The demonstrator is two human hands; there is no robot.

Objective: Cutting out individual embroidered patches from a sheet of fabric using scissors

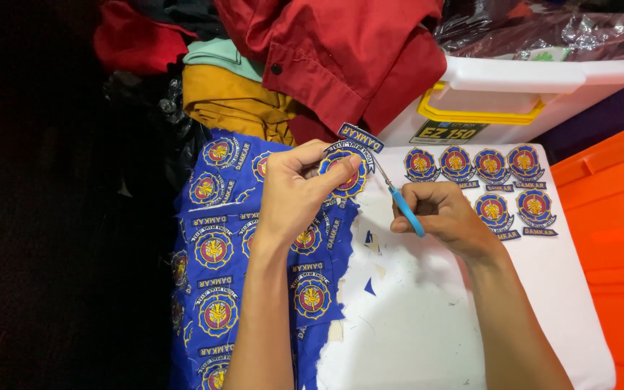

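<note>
Left hand (294, 191): pinches a round embroidered patch (344, 173) above the blue patch sheet (214, 249).
Right hand (438, 215): grips blue-handled scissors (399, 196), blades at the patch's edge.
Cut patches (492, 177): rows on the white lid (427, 310).

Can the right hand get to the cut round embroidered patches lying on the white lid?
Probably not yet: the right hand grips blue-handled scissors, though the path to the cut patches on the white lid looks open.

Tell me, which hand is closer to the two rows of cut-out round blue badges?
Right. The right hand, holding blue-handled scissors, sits just left of the cut-out round blue badges. The left hand is farther left, over the blue embroidered cloth.
</note>
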